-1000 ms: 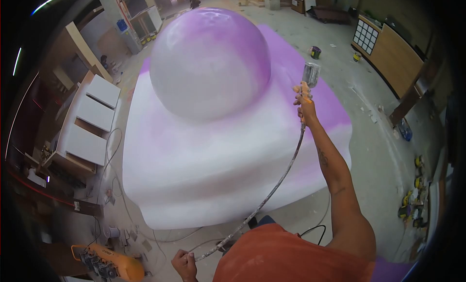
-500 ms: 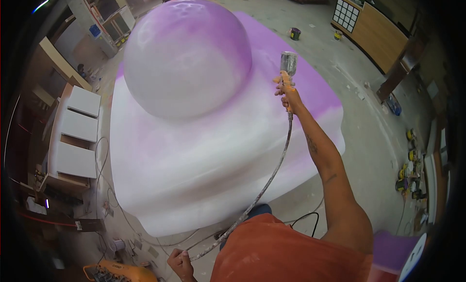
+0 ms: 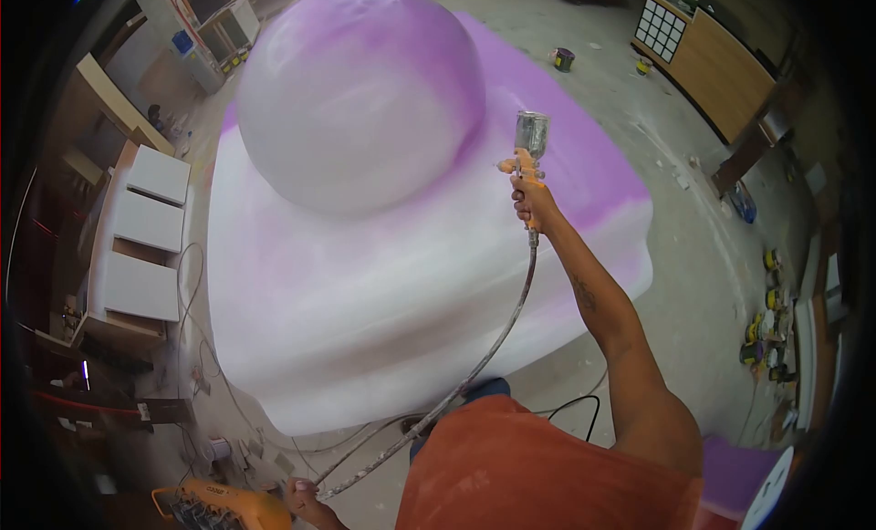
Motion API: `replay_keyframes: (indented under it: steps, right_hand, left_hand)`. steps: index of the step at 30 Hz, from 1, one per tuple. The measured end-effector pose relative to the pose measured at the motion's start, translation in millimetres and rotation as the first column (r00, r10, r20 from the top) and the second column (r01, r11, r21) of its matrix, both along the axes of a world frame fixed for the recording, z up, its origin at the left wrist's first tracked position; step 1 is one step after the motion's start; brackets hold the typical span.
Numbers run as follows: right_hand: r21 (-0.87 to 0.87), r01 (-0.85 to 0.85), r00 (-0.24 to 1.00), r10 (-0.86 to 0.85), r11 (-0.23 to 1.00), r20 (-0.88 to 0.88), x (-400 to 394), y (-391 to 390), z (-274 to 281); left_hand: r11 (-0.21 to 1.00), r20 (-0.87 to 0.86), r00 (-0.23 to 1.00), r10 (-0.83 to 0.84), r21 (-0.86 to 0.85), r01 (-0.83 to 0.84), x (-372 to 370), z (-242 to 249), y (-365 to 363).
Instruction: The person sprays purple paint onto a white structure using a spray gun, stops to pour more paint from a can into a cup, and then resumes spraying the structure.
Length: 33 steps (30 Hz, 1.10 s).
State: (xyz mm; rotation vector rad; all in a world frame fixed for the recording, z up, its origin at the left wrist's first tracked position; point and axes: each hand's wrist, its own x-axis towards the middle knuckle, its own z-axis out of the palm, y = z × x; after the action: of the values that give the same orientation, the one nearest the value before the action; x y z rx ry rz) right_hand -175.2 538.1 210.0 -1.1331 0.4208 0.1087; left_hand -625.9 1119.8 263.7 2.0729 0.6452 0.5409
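My right hand (image 3: 533,206) grips an orange spray gun (image 3: 526,165) with a metal cup on top, held out over a large hat-like form (image 3: 365,275). That form has a rounded dome (image 3: 356,119) on a wide, wavy base. White covers its near side, while purple lies over the dome's top and right and the base's right side. From the gun's handle a paint-spattered hose (image 3: 493,357) curves down across my front to my left hand (image 3: 306,498), which is closed around it at the lower left.
White panels (image 3: 143,288) rest on a wooden cabinet at left. An orange machine (image 3: 228,504) stands at lower left. Thin cords trail over the floor. Several paint cans (image 3: 754,329) line the right side, and another can (image 3: 563,59) stands behind the form. A wooden counter (image 3: 707,65) is at upper right.
My right hand and the spray gun have moved slightly left and down in view. My left hand has moved left and lower with the hose. The view has shifted a little.
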Motion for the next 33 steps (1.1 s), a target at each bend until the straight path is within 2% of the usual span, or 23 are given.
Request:
replay_keyframes:
  steps: [1,2,5,6,8,12,17,19,21,23,27,29,30,32,33]
  right_hand:
    - [-0.004,-0.021,1.0,0.021,1.0,-0.017,-3.9,5.7,2.1]
    - [-0.001,-0.047,0.999,0.047,0.999,-0.01,-5.6,9.4,1.1]
    - [0.003,-0.107,0.994,0.107,0.994,-0.019,-7.9,18.2,1.1]
    - [0.003,-0.126,0.992,0.126,0.992,-0.013,-8.1,20.4,2.3]
    - [0.007,-0.153,0.988,0.153,0.988,-0.011,-7.6,25.5,-8.4]
    - [-0.006,-0.184,0.983,0.184,0.983,0.002,-4.6,29.1,-15.4]
    - [0.018,-0.227,0.974,0.226,0.974,0.024,-1.1,31.3,-11.9]
    - [0.043,-0.252,0.967,0.25,0.967,0.058,-5.2,28.1,-8.9]
    - [0.03,-0.292,0.943,0.283,0.956,0.175,-13.4,23.2,0.6]
    - [-0.01,-0.287,0.941,0.285,0.958,0.181,-17.9,24.8,6.3]
    - [-0.045,-0.267,0.953,0.271,0.963,0.138,-24.4,25.0,17.3]
    - [-0.052,-0.245,0.958,0.25,0.968,0.142,-29.3,23.1,23.9]
    - [-0.084,-0.249,0.962,0.257,0.965,0.094,-34.3,18.7,28.1]
    - [-0.154,-0.293,0.956,0.295,0.944,-0.011,-46.7,0.4,42.5]
    - [-0.189,-0.285,0.958,0.285,0.94,-0.027,-59.4,-5.7,51.6]
  left_hand:
    - [0.998,0.145,0.988,0.047,-0.042,-0.041,3.3,1.7,-1.7]
    - [0.999,0.17,0.984,0.049,0.006,-0.051,-0.9,-3.8,1.6]
    - [0.995,0.234,0.97,0.072,0.054,-0.086,13.8,22.4,-40.1]
    - [0.994,0.229,0.97,0.08,0.055,-0.095,9.4,23.7,-49.0]
    - [0.948,0.207,0.926,0.316,-0.1,-0.301,-4.0,14.2,-61.3]
    - [0.953,0.281,0.911,0.302,-0.107,-0.283,-5.4,20.5,-104.7]
    - [0.917,0.294,0.868,0.4,-0.136,-0.376,-27.6,-2.0,-121.8]
    - [0.902,0.291,0.854,0.431,-0.146,-0.406,-40.1,-13.6,-121.5]
    - [0.89,0.287,0.843,0.455,-0.161,-0.426,-45.0,-22.4,-121.6]
    - [0.887,0.282,0.841,0.462,-0.176,-0.428,-40.6,-25.4,-112.0]
    - [0.93,0.278,0.888,0.367,-0.117,-0.348,-6.7,-26.4,-79.8]
    - [0.982,0.233,0.961,0.153,0.073,-0.174,4.3,-37.6,-37.8]
    - [0.985,0.232,0.963,0.137,0.068,-0.157,20.7,-24.8,-38.8]
    - [0.971,0.033,0.999,-0.012,0.241,0.003,56.6,17.4,-63.2]
    - [0.974,0.036,0.999,-0.018,0.228,0.009,63.6,25.9,-62.4]
